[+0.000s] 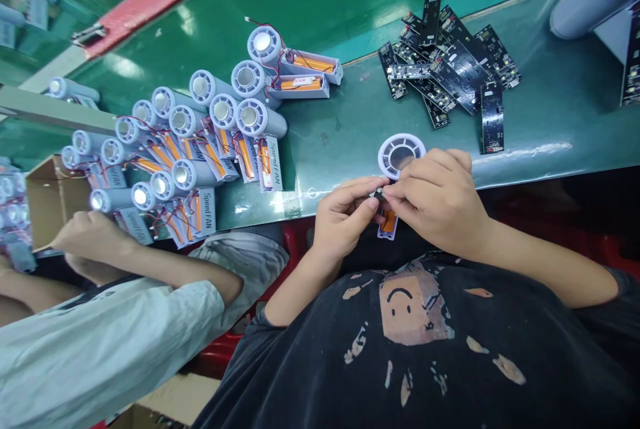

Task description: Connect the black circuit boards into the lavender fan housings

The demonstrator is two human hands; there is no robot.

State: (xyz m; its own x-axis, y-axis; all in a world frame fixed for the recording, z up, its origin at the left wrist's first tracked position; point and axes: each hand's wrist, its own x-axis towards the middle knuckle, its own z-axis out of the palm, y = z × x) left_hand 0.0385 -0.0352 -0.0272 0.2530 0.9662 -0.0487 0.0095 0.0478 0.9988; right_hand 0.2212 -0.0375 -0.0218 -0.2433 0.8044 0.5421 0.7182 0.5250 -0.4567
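Observation:
Just past the table's front edge, a grey-lilac handheld fan housing [384, 157] has its round ring head on the table side and its open handle, with an orange battery [388, 221], toward my body. My left hand [346, 214] is closed, thumb and fingers pinching a small dark piece [377, 193] that looks like the end of a circuit board. From the other side, my right hand [440, 199] pinches at the same spot, its fingertips touching that piece; anything tiny between them is hidden. The fingers cover the middle of the housing.
A pile of black circuit boards [453, 69] lies ahead on the green table [340, 129]. Several fan housings [253, 117] with batteries and wires stand at left. A co-worker's hand [95, 239] is near a cardboard box [55, 192]. Another housing [585, 6] is at far right.

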